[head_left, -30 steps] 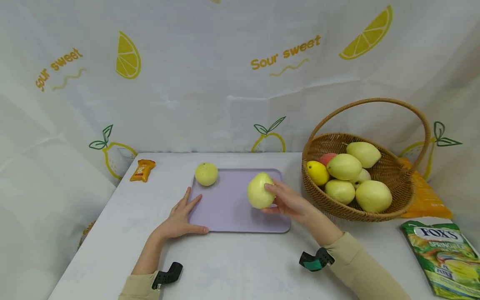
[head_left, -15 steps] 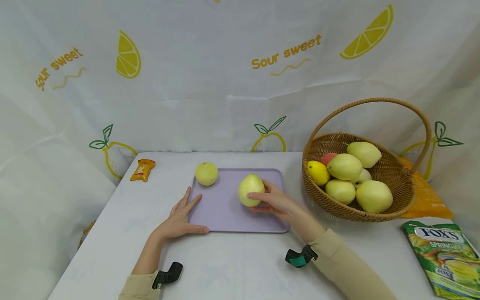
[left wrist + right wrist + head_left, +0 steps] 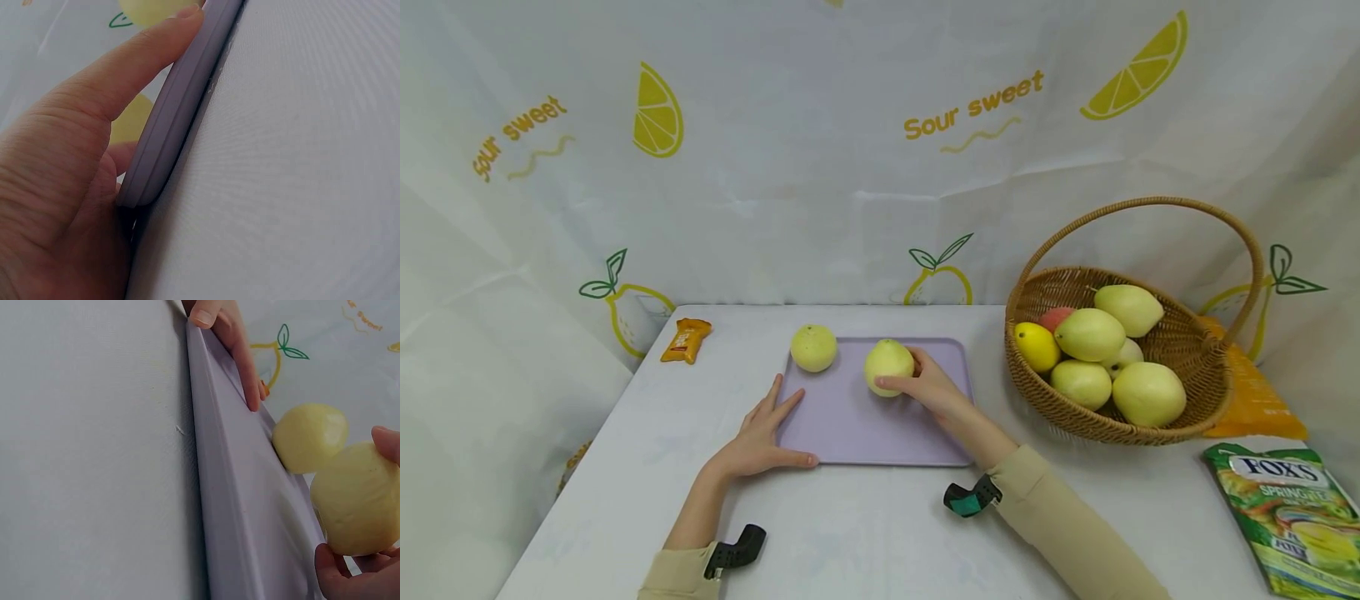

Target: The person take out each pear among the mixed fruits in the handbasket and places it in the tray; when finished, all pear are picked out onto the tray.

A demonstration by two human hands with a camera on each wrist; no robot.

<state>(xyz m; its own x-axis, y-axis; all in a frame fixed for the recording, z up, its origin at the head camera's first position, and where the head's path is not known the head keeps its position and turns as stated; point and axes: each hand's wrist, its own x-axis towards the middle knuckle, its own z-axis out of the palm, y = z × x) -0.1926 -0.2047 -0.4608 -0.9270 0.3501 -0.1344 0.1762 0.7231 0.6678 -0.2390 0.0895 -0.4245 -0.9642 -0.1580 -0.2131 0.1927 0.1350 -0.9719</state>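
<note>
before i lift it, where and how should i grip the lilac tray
Probably the raised rim at both short ends of the tray, coming from left and right, since it's wide and flat; round fruit at its far left corner could roll if tilted.

Your left hand (image 3: 763,437) is spread by the near left corner of the tray (image 3: 872,442), its fingers (image 3: 769,398) splayed at the left edge and its thumb (image 3: 801,458) stretched along the near edge, touching the rim. Your left forearm (image 3: 700,508) slants up to that corner. Your right hand (image 3: 921,383) is over the tray toward its far edge, thumb and fingers bent in a grip; your right forearm (image 3: 988,437) crosses over the near right corner, sleeved below the wrist.
</note>
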